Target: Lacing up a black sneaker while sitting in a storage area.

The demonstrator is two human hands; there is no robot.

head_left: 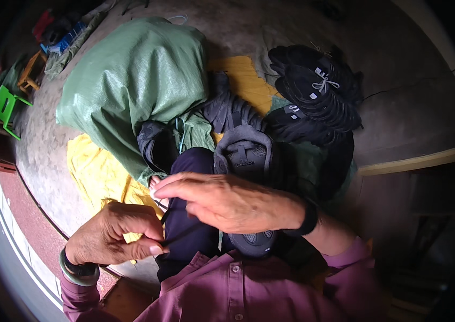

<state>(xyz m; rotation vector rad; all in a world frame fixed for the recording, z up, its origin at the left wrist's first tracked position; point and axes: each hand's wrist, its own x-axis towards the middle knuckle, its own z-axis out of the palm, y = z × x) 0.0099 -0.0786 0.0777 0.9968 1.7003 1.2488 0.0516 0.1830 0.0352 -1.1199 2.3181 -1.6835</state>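
Observation:
My left hand [115,236] is closed in a pinch, thumb against forefinger, on a thin dark shoelace [187,234] that runs toward the shoe on my lap. Over my dark trouser leg, my right hand [232,203] stretches its fingers out to the left. Something pale shows at its fingertips, and a bit of dark cord hangs by them. The black and grey shoe [244,153] rests with its heel opening away from me and its toe toward my shirt. My right hand and wrist cover its middle.
A bulging green woven sack [136,80] stands ahead to the left, with a dark shoe [157,145] at its lower edge. Black shoes [318,96], some tied together, are piled to the right. Yellow sheeting [98,172] lies on the floor. A green stool [5,107] is far left.

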